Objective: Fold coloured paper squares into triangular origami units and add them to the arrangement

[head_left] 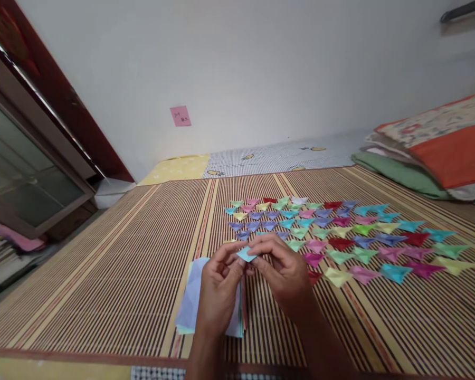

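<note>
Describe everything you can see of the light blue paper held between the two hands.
The light blue paper is small and looks folded, its visible part roughly diamond-shaped, plain and matte. The left hand and right hand pinch it from either side, over the striped mat. They hide parts of its edges.

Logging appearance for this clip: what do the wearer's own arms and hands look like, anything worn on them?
The left hand and right hand are bare, with no gloves, rings or watch visible. The left forearm and right forearm show no sleeves within the frame.
</note>
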### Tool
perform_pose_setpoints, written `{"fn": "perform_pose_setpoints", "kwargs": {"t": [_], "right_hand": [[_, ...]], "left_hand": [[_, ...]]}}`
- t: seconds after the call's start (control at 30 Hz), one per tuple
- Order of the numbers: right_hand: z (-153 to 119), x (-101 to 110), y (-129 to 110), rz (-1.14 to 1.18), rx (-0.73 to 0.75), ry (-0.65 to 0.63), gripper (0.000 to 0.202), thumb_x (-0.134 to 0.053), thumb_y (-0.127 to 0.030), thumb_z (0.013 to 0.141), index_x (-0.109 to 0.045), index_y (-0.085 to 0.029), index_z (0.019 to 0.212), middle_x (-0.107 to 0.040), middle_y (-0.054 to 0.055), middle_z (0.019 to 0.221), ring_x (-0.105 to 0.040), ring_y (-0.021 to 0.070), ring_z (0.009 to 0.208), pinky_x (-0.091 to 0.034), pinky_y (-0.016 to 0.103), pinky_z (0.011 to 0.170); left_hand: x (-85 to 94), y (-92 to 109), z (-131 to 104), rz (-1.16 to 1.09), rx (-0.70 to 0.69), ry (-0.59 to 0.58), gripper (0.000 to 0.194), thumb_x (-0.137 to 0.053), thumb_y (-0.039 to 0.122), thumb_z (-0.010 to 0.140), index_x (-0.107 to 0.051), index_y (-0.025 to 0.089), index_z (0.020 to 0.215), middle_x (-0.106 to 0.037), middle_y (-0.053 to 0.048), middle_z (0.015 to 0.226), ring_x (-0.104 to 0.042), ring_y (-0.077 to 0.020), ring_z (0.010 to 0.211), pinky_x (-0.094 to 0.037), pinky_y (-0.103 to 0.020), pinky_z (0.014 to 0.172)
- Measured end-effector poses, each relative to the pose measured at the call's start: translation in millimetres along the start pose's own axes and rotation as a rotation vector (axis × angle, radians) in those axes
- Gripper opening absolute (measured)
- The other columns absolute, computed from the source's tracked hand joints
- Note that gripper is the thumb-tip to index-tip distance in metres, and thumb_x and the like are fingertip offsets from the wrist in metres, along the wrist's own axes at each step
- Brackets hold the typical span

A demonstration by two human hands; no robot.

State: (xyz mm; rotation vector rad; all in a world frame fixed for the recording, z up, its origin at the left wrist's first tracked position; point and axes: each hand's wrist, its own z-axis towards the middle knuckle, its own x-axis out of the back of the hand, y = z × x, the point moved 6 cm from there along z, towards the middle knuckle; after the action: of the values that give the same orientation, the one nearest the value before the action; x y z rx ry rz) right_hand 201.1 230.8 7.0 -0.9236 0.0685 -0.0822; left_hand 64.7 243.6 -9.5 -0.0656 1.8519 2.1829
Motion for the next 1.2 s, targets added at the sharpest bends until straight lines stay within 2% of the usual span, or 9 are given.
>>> {"fn": "perform_pose_setpoints", "kwargs": {"t": [0.17,0.33,0.47,0.57,0.63,0.77,0.97,1.2], "right_hand": [[-0.5,-1.7,-5.0,-0.112,0.063,-0.035,0.024,-0.061,-0.003,0.09,-0.072,-0.024,0.092,-0.065,0.004,0.108,-0.064,0.0189,0.105,-0.052,0.034,0.088],[-0.8,-3.3,-9.9,-0.18,0.103,-0.061,0.026,-0.058,-0.001,0.09,-0.071,-0.023,0.094,-0.064,0.005,0.109,-0.065,0.0187,0.106,-0.053,0.034,0.09],[-0.8,-8.4,-12.1,-0.225,0.133,-0.096,0.023,-0.064,-0.003,0.089,-0.071,-0.022,0.1,-0.065,0.006,0.111,-0.065,0.0202,0.109,-0.053,0.036,0.094],[-1.7,-9.6,-12.3,-0.275,0.155,-0.043,0.021,-0.066,-0.005,0.089,-0.072,-0.021,0.102,-0.064,0.007,0.112,-0.064,0.0216,0.11,-0.053,0.036,0.094],[-2.7,-9.0,-11.3,-0.296,0.157,0.008,0.02,-0.066,-0.006,0.09,-0.073,-0.021,0.101,-0.063,0.006,0.108,-0.064,0.0213,0.106,-0.054,0.035,0.09],[-3.8,-6.9,-6.4,-0.256,0.095,0.056,0.016,-0.065,-0.012,0.093,-0.076,-0.022,0.098,-0.061,0.005,0.103,-0.064,0.0205,0.101,-0.054,0.034,0.086],[-3.7,-6.6,-3.2,-0.169,0.022,0.083,0.013,-0.066,-0.015,0.093,-0.076,-0.024,0.09,-0.062,0.003,0.099,-0.063,0.0195,0.095,-0.052,0.033,0.084],[-6.2,-7.7,10.0,0.028,-0.085,0.173,0.01,-0.072,-0.017,0.089,-0.071,-0.024,0.081,-0.062,0.002,0.093,-0.062,0.02,0.094,-0.049,0.035,0.083]], "left_hand": [[6.2,0.7,0.4,-0.041,0.051,0.012,0.022,-0.077,0.028,0.085,-0.08,0.021,0.106,-0.07,0.0,0.076,-0.069,-0.0128,0.067,-0.06,-0.025,0.069],[11.2,-3.1,-1.5,-0.103,0.09,0.057,0.023,-0.077,0.033,0.086,-0.081,0.019,0.105,-0.076,-0.005,0.092,-0.072,-0.0145,0.075,-0.062,-0.028,0.077],[14.7,-4.5,-2.2,-0.146,0.076,0.148,0.019,-0.081,0.032,0.082,-0.082,0.018,0.096,-0.079,-0.006,0.094,-0.072,-0.0146,0.078,-0.06,-0.023,0.073],[17.1,-4.2,-2.4,-0.117,0.063,0.22,0.02,-0.079,0.032,0.083,-0.082,0.018,0.097,-0.08,-0.007,0.095,-0.073,-0.0152,0.082,-0.059,-0.021,0.075],[16.1,-1.9,-1.8,-0.075,0.035,0.213,0.021,-0.077,0.032,0.085,-0.082,0.017,0.1,-0.081,-0.008,0.098,-0.074,-0.017,0.087,-0.059,-0.023,0.079],[14.7,2.6,-1.2,-0.006,-0.018,0.184,0.021,-0.08,0.03,0.082,-0.082,0.019,0.101,-0.082,-0.007,0.096,-0.076,-0.0194,0.093,-0.059,-0.025,0.085],[14.2,4.2,-1.9,-0.016,-0.047,0.221,0.018,-0.083,0.031,0.079,-0.084,0.02,0.094,-0.083,-0.006,0.088,-0.077,-0.0173,0.082,-0.062,-0.024,0.078],[11.9,5.1,-2.7,0.005,-0.057,0.268,0.014,-0.082,0.029,0.08,-0.083,0.019,0.089,-0.083,-0.005,0.084,-0.077,-0.0173,0.075,-0.064,-0.026,0.075]]}}
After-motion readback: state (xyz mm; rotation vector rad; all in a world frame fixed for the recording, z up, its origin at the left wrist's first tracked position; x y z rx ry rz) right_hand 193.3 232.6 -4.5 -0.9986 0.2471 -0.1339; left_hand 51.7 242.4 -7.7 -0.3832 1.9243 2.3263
